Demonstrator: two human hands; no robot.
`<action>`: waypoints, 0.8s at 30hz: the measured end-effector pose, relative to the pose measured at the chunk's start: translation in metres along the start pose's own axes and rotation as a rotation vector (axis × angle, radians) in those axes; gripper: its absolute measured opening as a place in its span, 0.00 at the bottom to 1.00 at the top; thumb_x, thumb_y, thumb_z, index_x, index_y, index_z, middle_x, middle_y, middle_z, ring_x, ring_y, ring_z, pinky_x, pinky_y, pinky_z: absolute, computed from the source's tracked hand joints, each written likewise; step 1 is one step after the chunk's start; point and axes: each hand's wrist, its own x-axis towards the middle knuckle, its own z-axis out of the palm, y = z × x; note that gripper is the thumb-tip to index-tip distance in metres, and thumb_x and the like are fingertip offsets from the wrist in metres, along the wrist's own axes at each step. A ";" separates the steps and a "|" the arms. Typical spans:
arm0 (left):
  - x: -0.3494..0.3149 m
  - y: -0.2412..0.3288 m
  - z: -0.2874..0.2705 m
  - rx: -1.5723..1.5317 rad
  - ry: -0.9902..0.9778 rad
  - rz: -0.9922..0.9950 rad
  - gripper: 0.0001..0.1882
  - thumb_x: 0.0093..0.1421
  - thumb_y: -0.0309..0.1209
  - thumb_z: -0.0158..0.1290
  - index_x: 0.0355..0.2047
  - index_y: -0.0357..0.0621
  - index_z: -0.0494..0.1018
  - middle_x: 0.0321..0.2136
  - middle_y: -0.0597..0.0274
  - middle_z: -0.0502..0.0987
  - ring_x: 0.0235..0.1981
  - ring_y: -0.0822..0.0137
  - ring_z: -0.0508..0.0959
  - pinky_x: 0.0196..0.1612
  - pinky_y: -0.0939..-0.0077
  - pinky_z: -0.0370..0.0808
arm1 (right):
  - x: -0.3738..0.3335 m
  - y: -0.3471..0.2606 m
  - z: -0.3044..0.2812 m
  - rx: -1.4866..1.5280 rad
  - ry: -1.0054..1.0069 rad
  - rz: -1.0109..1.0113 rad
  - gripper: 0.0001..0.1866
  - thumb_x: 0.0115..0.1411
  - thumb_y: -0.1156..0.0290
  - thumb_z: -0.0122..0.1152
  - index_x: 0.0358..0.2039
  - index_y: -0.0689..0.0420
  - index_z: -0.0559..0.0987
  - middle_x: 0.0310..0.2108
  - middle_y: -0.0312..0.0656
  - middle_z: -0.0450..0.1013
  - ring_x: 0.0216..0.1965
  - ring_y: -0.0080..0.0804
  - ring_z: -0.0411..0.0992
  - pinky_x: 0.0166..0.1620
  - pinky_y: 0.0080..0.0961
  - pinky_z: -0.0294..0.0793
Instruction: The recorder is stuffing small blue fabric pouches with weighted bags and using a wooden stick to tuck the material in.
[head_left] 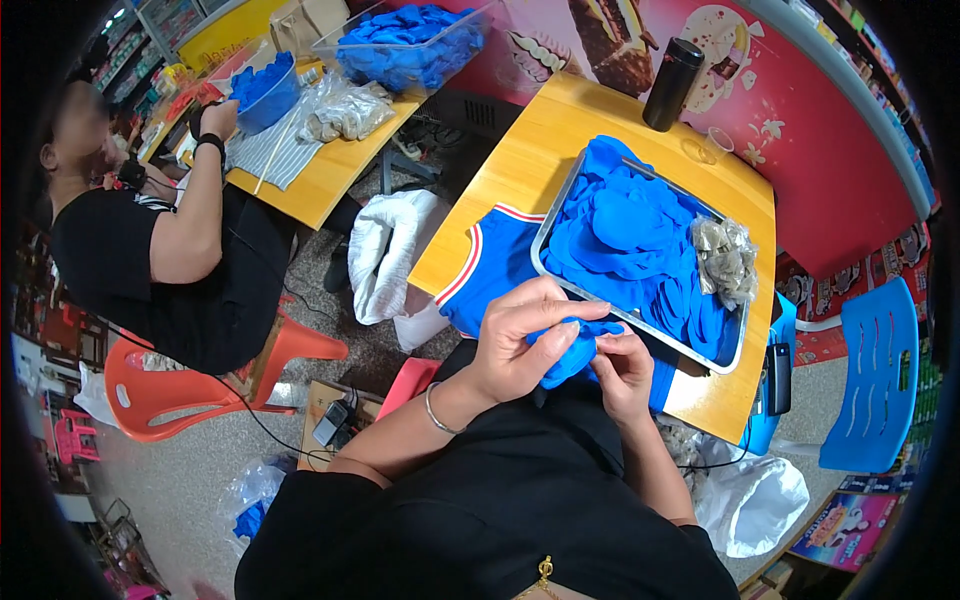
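A small, crumpled blue fabric piece (570, 362) is held between my hands, in front of my chest. My left hand (520, 345) pinches it from the left with thumb and fingers. On its right edge, the fingertips of my right hand (624, 374) are closed. Just beyond my hands, a metal tray (560, 203) holds a heap of flat blue fabric pieces (630, 222). Small clear bags with greyish-brown contents (725, 262) lie at the tray's right end. A blue garment with red and white trim (485, 275) is spread partly beneath the tray.
On my wooden table (525, 140) stand a black bottle (673, 85) and a clear cup (714, 146). A blue chair (868, 375) is at right. Left, a co-worker (150, 235) sits on an orange chair (185, 400) by another table with a blue-filled bin (405, 50). White sacks (388, 255) lie between.
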 end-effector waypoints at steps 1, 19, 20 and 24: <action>0.000 0.000 0.001 0.009 0.003 0.007 0.13 0.53 0.24 0.45 0.35 0.32 0.76 0.24 0.58 0.73 0.24 0.71 0.69 0.28 0.81 0.65 | 0.000 0.000 0.000 0.000 0.000 0.000 0.09 0.51 0.85 0.56 0.34 0.60 0.73 0.34 0.43 0.68 0.35 0.27 0.67 0.38 0.19 0.67; 0.000 -0.001 0.000 0.065 0.022 0.061 0.11 0.53 0.23 0.46 0.34 0.31 0.76 0.23 0.57 0.73 0.22 0.71 0.69 0.26 0.81 0.65 | -0.001 0.002 0.001 0.042 0.000 0.030 0.09 0.51 0.84 0.56 0.34 0.61 0.73 0.34 0.42 0.67 0.34 0.26 0.67 0.37 0.19 0.66; -0.001 -0.002 0.000 0.065 0.022 0.061 0.11 0.53 0.23 0.46 0.34 0.31 0.76 0.23 0.57 0.73 0.22 0.71 0.69 0.26 0.81 0.65 | -0.001 0.002 0.001 0.016 -0.001 0.012 0.09 0.51 0.84 0.56 0.34 0.61 0.73 0.34 0.42 0.67 0.34 0.25 0.67 0.37 0.19 0.66; -0.001 -0.002 -0.001 0.091 0.019 0.041 0.11 0.51 0.21 0.48 0.35 0.32 0.76 0.23 0.57 0.73 0.22 0.71 0.69 0.25 0.82 0.64 | 0.001 -0.001 0.002 0.003 -0.005 0.017 0.09 0.52 0.83 0.56 0.35 0.61 0.73 0.34 0.41 0.67 0.34 0.25 0.67 0.37 0.19 0.66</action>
